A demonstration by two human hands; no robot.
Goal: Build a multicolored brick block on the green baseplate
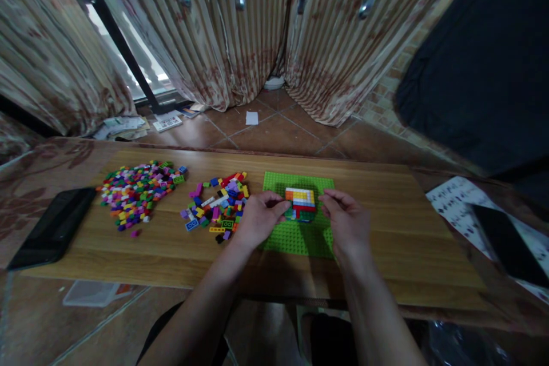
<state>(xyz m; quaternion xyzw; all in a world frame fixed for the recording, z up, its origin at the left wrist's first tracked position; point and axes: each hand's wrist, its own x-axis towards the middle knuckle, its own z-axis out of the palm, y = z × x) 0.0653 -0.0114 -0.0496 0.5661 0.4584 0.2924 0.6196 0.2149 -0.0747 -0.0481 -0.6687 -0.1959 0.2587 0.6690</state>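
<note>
Right of the brick model (301,205), a sheet (455,200) bears illegible marks.

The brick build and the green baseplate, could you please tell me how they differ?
The brick build is multicoloured, while the green baseplate is a single colour. The brick build is thick and blocky; the green baseplate is thin and flat. The brick build is smaller in outline than the green baseplate.
</note>
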